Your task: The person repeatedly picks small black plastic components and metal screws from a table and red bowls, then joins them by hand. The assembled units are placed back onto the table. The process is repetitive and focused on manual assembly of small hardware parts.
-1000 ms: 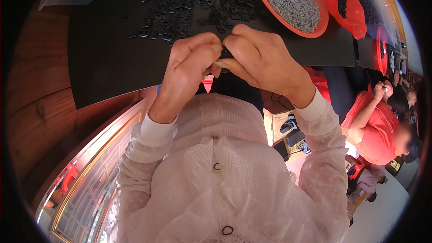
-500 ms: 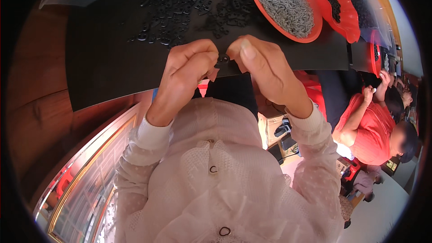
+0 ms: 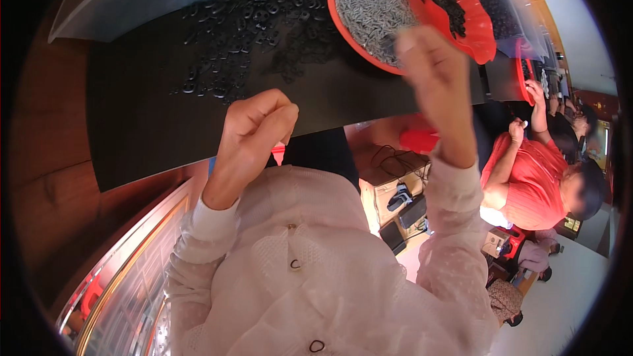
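My left hand (image 3: 257, 128) is closed at the near edge of the black tabletop (image 3: 138, 118). Its fingertips are turned away, so whatever they pinch is hidden. My right hand (image 3: 435, 62) is smeared by motion over the right rim of an orange-red bowl (image 3: 339, 23). Small grey metal pins, perhaps screws, (image 3: 376, 10) fill that bowl. Whether the right fingers hold anything cannot be made out. Loose black plastic pieces (image 3: 227, 33), several with two round holes, lie scattered beyond my left hand.
A red scalloped dish (image 3: 478, 33) with small black parts (image 3: 450, 13) stands right of the bowl. A translucent panel (image 3: 151, 0) borders the table's far left. To the right, a person in a red shirt (image 3: 524, 175) works beside another red dish (image 3: 524, 72).
My hands have parted from around a small black piece. The right has swung right and away to the bowl; the left has drawn slightly left and nearer. The whole view has shifted somewhat.
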The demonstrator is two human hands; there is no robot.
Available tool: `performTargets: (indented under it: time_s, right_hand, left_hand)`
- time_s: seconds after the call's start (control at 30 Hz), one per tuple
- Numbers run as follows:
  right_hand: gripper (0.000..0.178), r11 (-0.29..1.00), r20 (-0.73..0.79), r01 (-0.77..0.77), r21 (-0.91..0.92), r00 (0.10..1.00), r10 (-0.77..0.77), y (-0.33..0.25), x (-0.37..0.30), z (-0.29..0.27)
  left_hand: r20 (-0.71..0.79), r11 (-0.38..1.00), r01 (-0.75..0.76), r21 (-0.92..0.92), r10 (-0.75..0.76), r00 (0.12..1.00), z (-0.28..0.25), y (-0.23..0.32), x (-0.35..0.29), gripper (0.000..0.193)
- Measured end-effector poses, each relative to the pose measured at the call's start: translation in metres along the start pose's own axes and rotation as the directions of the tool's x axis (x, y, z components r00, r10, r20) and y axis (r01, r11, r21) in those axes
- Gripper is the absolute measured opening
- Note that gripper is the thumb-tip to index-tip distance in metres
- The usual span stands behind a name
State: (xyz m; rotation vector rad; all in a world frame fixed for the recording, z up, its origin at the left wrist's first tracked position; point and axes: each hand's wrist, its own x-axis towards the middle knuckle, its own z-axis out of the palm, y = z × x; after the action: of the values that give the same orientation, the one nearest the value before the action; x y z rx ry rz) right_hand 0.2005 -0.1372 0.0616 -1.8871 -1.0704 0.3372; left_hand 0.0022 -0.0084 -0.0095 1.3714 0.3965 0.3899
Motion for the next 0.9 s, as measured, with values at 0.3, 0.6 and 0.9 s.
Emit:
performTargets:
  time_s: [0.3, 0.6, 0.9]
  right_hand:
    - [0.033, 0.846, -0.296, -0.017, -0.533, 0.941, -0.167, 0.071, 0.067, -0.117]
    - [0.024, 0.980, -0.194, 0.111, 0.164, 0.978, -0.079, -0.090, -0.064, 0.004]
    - [0.026, 0.639, 0.371, -0.120, 0.760, 0.887, -0.275, -0.142, -0.059, 0.006]
  left_hand:
    - [0.038, 0.998, -0.057, 0.009, 0.057, 0.998, 0.003, -0.003, 0.003, 0.021]
    - [0.046, 0.988, -0.150, 0.043, 0.148, 0.988, 0.007, -0.010, 0.009, 0.022]
    - [0.026, 0.992, -0.116, 0.053, 0.115, 0.993, 0.002, -0.005, 0.002, 0.021]
